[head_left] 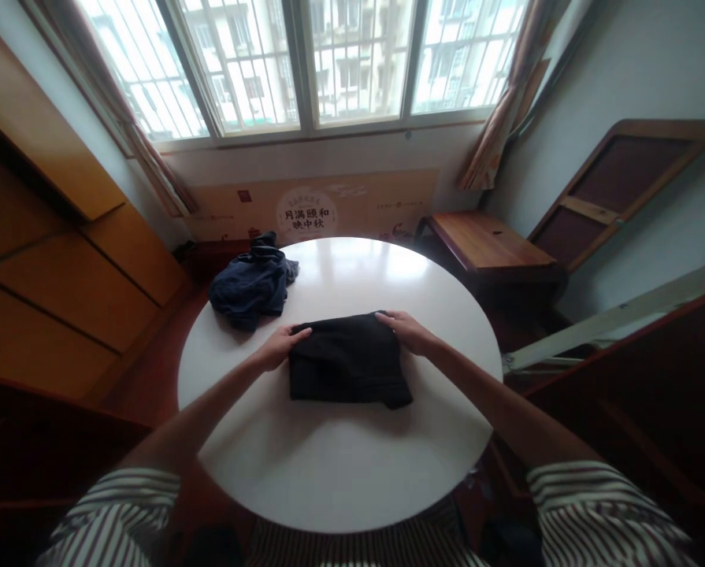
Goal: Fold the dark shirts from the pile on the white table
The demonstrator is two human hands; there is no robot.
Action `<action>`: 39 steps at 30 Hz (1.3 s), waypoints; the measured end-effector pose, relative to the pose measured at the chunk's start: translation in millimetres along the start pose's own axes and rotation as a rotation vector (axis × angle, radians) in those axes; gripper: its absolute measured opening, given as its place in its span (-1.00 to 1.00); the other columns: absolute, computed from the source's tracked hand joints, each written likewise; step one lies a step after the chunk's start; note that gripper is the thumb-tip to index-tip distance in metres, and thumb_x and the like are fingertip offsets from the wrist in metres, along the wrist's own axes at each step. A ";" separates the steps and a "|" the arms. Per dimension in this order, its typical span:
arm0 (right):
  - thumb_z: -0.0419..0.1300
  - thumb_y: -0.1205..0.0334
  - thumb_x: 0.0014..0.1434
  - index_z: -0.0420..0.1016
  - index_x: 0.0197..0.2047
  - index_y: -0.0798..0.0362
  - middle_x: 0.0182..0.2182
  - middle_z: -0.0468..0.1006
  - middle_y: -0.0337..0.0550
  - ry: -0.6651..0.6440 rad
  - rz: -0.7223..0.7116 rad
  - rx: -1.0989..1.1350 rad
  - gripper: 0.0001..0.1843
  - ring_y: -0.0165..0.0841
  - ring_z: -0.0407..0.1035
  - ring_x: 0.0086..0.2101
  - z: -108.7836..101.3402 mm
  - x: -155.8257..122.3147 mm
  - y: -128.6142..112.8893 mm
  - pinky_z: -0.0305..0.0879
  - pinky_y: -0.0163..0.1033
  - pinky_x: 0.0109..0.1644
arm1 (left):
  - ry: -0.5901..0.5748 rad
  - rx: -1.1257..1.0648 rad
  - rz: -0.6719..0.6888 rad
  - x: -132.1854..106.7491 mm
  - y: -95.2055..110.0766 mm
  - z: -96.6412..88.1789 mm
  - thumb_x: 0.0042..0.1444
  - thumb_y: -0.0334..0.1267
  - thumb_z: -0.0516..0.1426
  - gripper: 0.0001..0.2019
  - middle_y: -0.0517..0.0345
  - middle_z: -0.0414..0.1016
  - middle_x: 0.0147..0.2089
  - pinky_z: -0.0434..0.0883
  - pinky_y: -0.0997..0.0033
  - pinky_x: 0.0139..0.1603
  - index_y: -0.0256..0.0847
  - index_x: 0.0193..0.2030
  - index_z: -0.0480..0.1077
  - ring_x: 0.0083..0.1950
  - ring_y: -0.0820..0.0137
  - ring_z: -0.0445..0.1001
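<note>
A folded black garment (346, 362) lies in a rough rectangle near the middle of the white round table (340, 472). Its exact kind cannot be made out. My left hand (282, 346) grips the far left corner, thumb on top and fingers underneath. At the far right corner, my right hand (408, 331) pinches the cloth in the same way. The near right corner of the garment sticks out a little past the rest. Behind my left hand, a crumpled pile of dark blue and black clothes (250, 283) rests at the table's left edge.
Beyond the table, a printed cardboard panel (387, 197) leans under the barred window (358, 63). A low wooden table (487, 240) stands at the back right, near a leaning framed board (617, 181). Wooden cabinets (74, 291) line the left side.
</note>
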State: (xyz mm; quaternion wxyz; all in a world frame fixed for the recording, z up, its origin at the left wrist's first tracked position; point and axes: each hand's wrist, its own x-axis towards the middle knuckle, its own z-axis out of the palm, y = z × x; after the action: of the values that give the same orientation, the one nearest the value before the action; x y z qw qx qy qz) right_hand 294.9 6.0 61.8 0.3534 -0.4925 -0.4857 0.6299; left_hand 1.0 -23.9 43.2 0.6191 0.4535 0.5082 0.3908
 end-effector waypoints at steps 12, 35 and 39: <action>0.36 0.23 0.06 -0.21 0.42 -0.13 -0.21 0.56 -0.13 -0.183 0.092 0.023 0.05 -0.26 0.51 -0.32 -40.1 -21.2 13.8 0.50 -0.14 -0.29 | 0.019 1.013 0.692 34.4 21.6 6.5 0.26 -0.09 0.09 -0.69 -0.04 0.56 0.00 0.39 0.22 0.14 -0.23 -0.02 0.50 0.03 0.21 0.53; 0.43 0.28 -0.13 0.44 -0.20 0.14 -0.47 0.57 -0.18 -0.124 0.077 -0.062 -0.60 -0.43 0.41 -0.55 -30.1 -13.4 44.8 0.29 -0.39 -0.53 | -0.891 1.357 1.125 98.2 53.6 117.5 -0.15 -0.51 0.08 -0.69 -0.01 0.50 -0.22 0.30 0.21 0.13 -0.20 -0.23 0.44 -0.02 0.17 0.38; 0.41 0.30 -0.11 0.43 -0.15 0.15 -0.47 0.58 -0.18 -0.183 0.054 -0.083 -0.58 -0.43 0.41 -0.55 -31.5 -13.3 44.6 0.28 -0.38 -0.51 | -0.812 1.355 1.044 103.2 55.9 114.3 -0.13 -0.52 0.08 -0.66 0.00 0.50 -0.20 0.32 0.20 0.10 -0.21 -0.17 0.42 -0.04 0.18 0.39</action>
State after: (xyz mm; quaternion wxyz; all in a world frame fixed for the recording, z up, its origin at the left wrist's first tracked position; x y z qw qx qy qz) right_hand 330.2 -10.4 21.4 0.2697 -0.4601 -0.5282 0.6607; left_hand 130.6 70.7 76.6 0.1004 0.9879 0.1058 0.0523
